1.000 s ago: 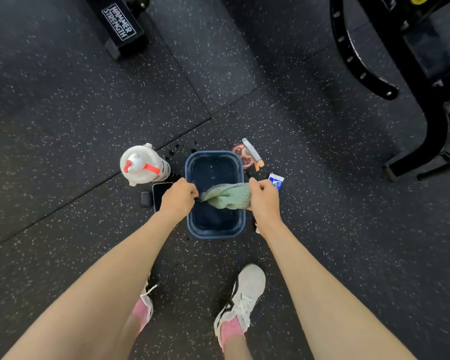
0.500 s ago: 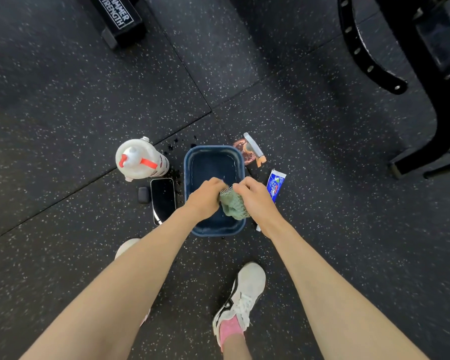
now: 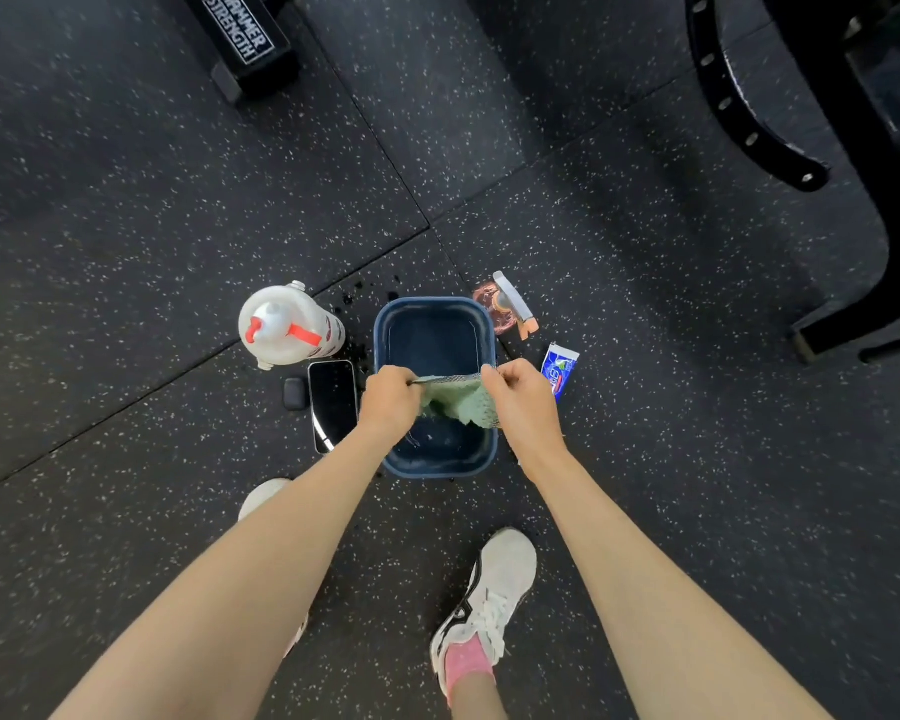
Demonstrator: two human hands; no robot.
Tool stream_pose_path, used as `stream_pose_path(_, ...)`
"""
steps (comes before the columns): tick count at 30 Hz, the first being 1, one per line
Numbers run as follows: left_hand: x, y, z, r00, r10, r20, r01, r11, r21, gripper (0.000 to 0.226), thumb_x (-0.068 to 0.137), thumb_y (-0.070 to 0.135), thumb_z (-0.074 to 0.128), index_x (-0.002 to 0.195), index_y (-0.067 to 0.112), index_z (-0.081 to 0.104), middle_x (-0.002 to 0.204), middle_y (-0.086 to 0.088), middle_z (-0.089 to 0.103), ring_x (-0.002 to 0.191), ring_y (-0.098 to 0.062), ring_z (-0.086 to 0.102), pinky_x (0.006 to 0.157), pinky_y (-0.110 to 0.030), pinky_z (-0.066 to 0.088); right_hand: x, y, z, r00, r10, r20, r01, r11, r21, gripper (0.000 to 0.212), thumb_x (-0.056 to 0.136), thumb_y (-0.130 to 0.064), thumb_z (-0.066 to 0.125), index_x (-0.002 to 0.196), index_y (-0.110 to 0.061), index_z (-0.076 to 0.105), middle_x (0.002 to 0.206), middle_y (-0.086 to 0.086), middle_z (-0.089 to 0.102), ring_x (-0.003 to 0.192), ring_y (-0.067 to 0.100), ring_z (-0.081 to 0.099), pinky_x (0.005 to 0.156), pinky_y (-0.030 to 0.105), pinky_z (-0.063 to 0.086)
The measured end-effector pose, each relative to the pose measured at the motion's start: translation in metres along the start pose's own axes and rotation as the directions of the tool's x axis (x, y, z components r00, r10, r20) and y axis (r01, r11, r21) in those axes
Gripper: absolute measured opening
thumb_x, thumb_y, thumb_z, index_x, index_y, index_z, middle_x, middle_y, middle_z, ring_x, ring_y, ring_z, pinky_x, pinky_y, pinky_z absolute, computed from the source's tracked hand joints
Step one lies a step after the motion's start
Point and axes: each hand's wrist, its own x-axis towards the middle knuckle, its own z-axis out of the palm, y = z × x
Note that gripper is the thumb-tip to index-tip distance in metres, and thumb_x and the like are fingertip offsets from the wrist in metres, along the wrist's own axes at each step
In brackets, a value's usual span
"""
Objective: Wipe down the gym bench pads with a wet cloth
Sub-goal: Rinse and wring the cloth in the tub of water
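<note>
Floor (image 3: 126, 252): dark rubber tiles flecked with white are seen from the head camera, and their seams meet just beyond the basin. Dark wet spots (image 3: 354, 298) are scattered by the basin's far-left corner.
Basin (image 3: 432, 302): a dark blue tub with rounded corners is set on the floor in the middle of the view, and water is seen in its near end.
Cloth (image 3: 455, 402): a green cloth is held over the near half of the basin. Its top edge is stretched between the two hands and the rest hangs down. Whether it reaches the water cannot be told.
Left hand (image 3: 388, 405): the fingers are curled and pinched on the cloth's left corner, above the basin's left rim.
Right hand (image 3: 520, 402): the fingers are curled and pinched on the cloth's right corner, above the basin's right rim.
Bottle (image 3: 287, 324): a white bottle with a red strap stands near the basin, on its left.
Phone (image 3: 332, 402): a dark-screened phone is laid flat just left of the basin, with a small black case (image 3: 294, 393) just beside its left edge.
Packets: a brownish sachet (image 3: 507, 311) lies by the basin's far-right corner, and a blue-and-white tube (image 3: 559, 371) lies just right of the right hand.
Shoes: a white shoe (image 3: 494, 589) with a pink sock is planted on the near side of the basin. The toe of a second white shoe (image 3: 263, 498) shows beside the left forearm.
Equipment: a black machine frame (image 3: 879, 174) with a curved, holed bar stands at the far right, and a black foot (image 3: 245, 39) lettered "HAMMER STRENGTH" at the far left.
</note>
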Motion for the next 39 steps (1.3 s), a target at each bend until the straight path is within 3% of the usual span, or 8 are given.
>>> stream_pose_path(6,-0.036,0.022,0.006,0.994,-0.101,0.036,0.107,0.958,-0.268,0.042,0.097,0.027,0.048,0.074,-0.005,0.064,0.066,-0.01,0.056,0.064,-0.025,0.05,0.07,-0.046,0.055,-0.007,0.011,0.037,0.997,0.007,-0.075,-0.011,0.999,-0.053,0.002,0.098,-0.018,0.05,0.099,-0.017,0.051,0.086,-0.009,0.055,0.086,0.012,0.055,0.071,0.024,0.047)
stream_pose_path(13,-0.054,0.025,-0.01,0.977,-0.142,0.161,0.205,0.841,-0.501,0.032,0.097,0.02,0.044,0.079,0.012,0.068,0.077,-0.009,0.068,0.077,-0.025,0.064,0.078,-0.038,0.055,-0.016,0.005,0.051,0.997,0.068,0.021,-0.067,0.996,-0.055,0.032,0.099,-0.013,0.047,0.131,-0.011,0.052,0.12,0.002,0.059,0.102,0.01,0.056,0.083,0.021,0.049)
stream_pose_path(18,-0.056,0.028,-0.024,0.935,-0.215,0.281,0.342,0.756,-0.558,0.029,0.096,0.031,0.049,0.103,0.008,0.068,0.095,-0.008,0.07,0.086,-0.02,0.063,0.088,-0.035,0.049,-0.026,0.004,0.053,0.995,-0.053,0.082,0.066,0.983,-0.17,0.037,0.092,-0.01,0.06,0.128,-0.016,0.053,0.11,-0.006,0.059,0.099,0.005,0.052,0.079,0.015,0.043)
stream_pose_path(21,-0.057,0.03,-0.037,0.928,-0.162,0.336,0.332,0.772,-0.542,0.033,0.097,0.032,0.044,0.094,0.009,0.067,0.084,-0.006,0.07,0.078,-0.016,0.065,0.069,-0.019,0.049,-0.029,0.006,0.051,0.991,-0.128,0.038,0.133,0.968,-0.213,0.028,0.09,-0.003,0.061,0.114,-0.015,0.057,0.107,-0.001,0.063,0.096,0.008,0.057,0.069,0.009,0.046)
stream_pose_path(26,-0.044,0.017,-0.046,0.998,0.051,0.037,-0.053,0.998,0.038,0.042,0.086,0.007,0.052,0.127,0.015,0.048,0.119,-0.009,0.055,0.097,-0.031,0.057,0.081,-0.041,0.048,-0.029,-0.004,0.046,0.976,-0.216,-0.01,0.205,0.941,-0.271,0.017,0.092,0.0,0.055,0.104,-0.008,0.063,0.1,0.003,0.067,0.09,0.012,0.061,0.072,0.017,0.049)
stream_pose_path(29,-0.037,0.014,-0.044,0.939,0.33,0.095,-0.343,0.904,0.255,0.079,0.079,-0.005,0.057,0.145,0.023,0.026,0.137,-0.01,0.029,0.107,-0.031,0.047,0.079,-0.045,0.048,-0.028,-0.005,0.039,0.973,-0.23,0.003,0.221,0.931,-0.289,0.02,0.091,0.001,0.053,0.104,-0.009,0.064,0.103,0.004,0.068,0.095,0.015,0.062,0.082,0.032,0.053)
stream_pose_path(32,-0.027,0.017,-0.04,0.831,0.522,0.193,-0.545,0.695,0.469,0.042,0.085,0.009,0.062,0.125,0.014,0.055,0.143,-0.011,0.029,0.124,-0.032,0.038,0.09,-0.043,0.043,-0.029,-0.005,0.029,0.971,-0.233,0.051,0.238,0.923,-0.303,0.019,0.092,0.0,0.053,0.101,-0.012,0.064,0.097,-0.001,0.067,0.091,0.013,0.062,0.081,0.033,0.054)
stream_pose_path(39,-0.033,0.03,-0.045,0.921,0.389,0.003,-0.352,0.829,0.434,0.028,0.088,0.034,0.064,0.085,0.016,0.043,0.081,0.001,0.052,0.076,-0.025,0.053,0.06,-0.033,0.036,-0.031,-0.002,0.018,0.976,-0.171,-0.132,0.142,0.968,-0.207,0.015,0.093,-0.006,0.054,0.094,-0.022,0.054,0.093,0.0,0.067,0.093,0.022,0.06,0.077,0.032,0.051)
